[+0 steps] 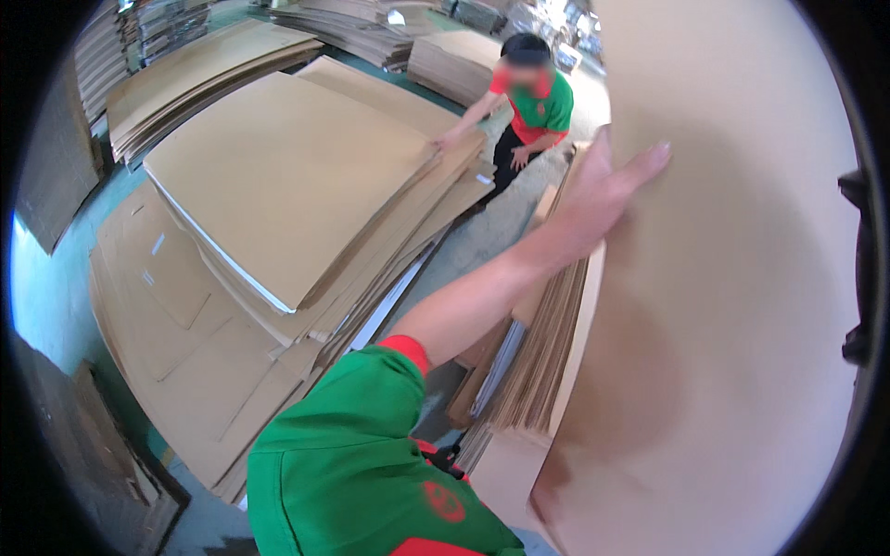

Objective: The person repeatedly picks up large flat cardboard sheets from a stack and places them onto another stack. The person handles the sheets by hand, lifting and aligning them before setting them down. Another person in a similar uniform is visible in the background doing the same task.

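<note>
Your left hand [607, 190] lies flat with fingers spread on 1 large upright cardboard sheet [742, 306], plain tan and smooth, filling the view right of the hand. Your right hand is out of view. The sheet looks light but broad and floppy, probably best gripped by opposite edges. Left of it, a co-worker [530, 102] leans on a tall stack of sheets [297, 185].
</note>
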